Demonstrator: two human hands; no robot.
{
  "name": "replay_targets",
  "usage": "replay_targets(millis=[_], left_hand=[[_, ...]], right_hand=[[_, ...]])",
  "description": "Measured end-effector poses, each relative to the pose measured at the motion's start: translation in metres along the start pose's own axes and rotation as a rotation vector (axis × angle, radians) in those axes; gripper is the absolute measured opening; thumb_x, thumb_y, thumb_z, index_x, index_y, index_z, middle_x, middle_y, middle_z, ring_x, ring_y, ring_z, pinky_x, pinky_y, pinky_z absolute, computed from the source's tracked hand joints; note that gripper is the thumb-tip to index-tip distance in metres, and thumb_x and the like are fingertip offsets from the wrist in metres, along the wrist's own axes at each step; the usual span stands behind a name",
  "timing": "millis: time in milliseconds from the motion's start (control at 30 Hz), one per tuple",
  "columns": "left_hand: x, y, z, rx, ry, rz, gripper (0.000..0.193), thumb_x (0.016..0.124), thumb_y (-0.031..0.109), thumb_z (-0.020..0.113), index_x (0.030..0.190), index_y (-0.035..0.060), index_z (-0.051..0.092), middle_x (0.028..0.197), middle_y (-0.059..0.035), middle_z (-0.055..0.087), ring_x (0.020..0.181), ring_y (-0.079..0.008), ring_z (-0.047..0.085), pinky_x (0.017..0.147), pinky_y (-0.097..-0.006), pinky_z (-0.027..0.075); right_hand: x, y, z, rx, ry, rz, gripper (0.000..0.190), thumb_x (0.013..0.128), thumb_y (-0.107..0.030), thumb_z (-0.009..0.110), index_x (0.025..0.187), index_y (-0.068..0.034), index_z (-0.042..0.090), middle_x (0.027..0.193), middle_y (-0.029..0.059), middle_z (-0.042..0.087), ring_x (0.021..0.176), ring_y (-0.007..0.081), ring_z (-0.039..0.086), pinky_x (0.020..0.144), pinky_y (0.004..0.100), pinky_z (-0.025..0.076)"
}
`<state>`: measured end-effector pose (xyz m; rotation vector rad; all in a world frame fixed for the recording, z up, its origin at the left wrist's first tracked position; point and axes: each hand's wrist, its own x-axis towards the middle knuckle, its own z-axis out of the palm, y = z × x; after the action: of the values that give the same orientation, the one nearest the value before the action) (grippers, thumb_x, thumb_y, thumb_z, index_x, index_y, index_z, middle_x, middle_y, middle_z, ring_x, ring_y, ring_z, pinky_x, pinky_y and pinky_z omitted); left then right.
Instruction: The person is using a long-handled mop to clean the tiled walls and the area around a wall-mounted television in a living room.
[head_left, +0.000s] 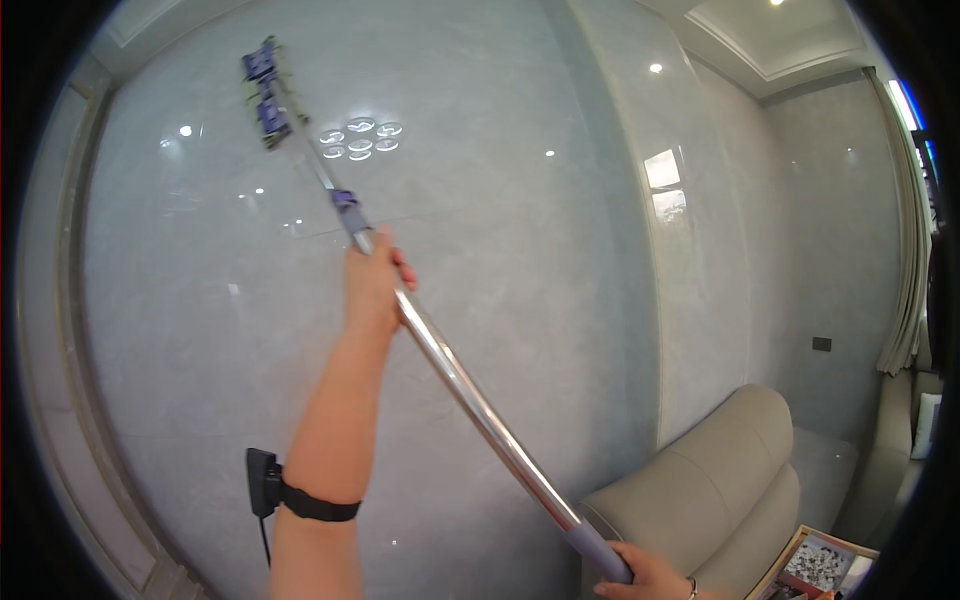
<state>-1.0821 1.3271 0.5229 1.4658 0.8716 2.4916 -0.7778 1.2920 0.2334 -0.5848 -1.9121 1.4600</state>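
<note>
A flat mop with a telescopic metal pole (465, 382) slants across the view from lower right to upper left. My left hand (377, 285) is wrapped around its upper part, just below a purple and grey collar (349, 210). Lower down, my right hand (637, 574) holds the grey grip (596, 551) at the pole's end. The purple mop head (268, 94), with a greenish pad around its edges, is high at the glossy grey wall (487, 300). Whether the pad touches the wall cannot be told.
A beige sofa back (697, 465) stands at lower right. Near it is a box (814, 566) with small speckled pieces. Farther right hang curtains (904, 247). A framed edge (90, 300) borders the wall at left. A black strap (322, 508) with a corded device rings my left forearm.
</note>
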Motion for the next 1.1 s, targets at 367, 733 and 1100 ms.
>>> replay_targets(millis=[367, 733, 1100], left_hand=[[-0.093, -0.118, 0.124, 0.058, -0.449, -0.331, 0.029, 0.081, 0.017, 0.053, 0.097, 0.0034, 0.033, 0.061, -0.0052, 0.045, 0.039, -0.0124, 0.045, 0.032, -0.0264, 0.036], [-0.176, -0.123, 0.101, 0.102, -0.567, -0.527, 0.035, 0.080, 0.012, 0.050, 0.106, -0.0013, 0.030, 0.062, -0.0068, 0.046, 0.048, -0.0152, 0.051, 0.041, -0.0292, 0.044], [-0.204, -0.061, -0.068, -0.072, -0.101, -0.352, 0.054, 0.073, 0.003, 0.054, 0.118, 0.0070, 0.024, 0.068, -0.0075, 0.049, 0.051, -0.0222, 0.054, 0.046, -0.0350, 0.048]], right_hand=[[-0.068, 0.095, 0.063, 0.287, 0.305, 0.223, 0.034, 0.075, -0.008, 0.057, 0.106, -0.003, 0.044, 0.061, -0.0006, 0.047, 0.046, 0.0078, 0.043, 0.040, 0.0223, 0.036], [-0.119, 0.168, 0.056, -0.176, 0.540, 0.218, 0.027, 0.072, -0.018, 0.061, 0.089, -0.001, 0.050, 0.062, 0.0180, 0.056, 0.056, 0.0265, 0.057, 0.050, 0.0368, 0.045], [-0.091, 0.176, 0.011, -0.451, 0.086, 0.202, 0.025, 0.069, -0.018, 0.060, 0.087, -0.004, 0.050, 0.071, 0.0249, 0.056, 0.071, 0.0433, 0.054, 0.055, 0.0477, 0.042]])
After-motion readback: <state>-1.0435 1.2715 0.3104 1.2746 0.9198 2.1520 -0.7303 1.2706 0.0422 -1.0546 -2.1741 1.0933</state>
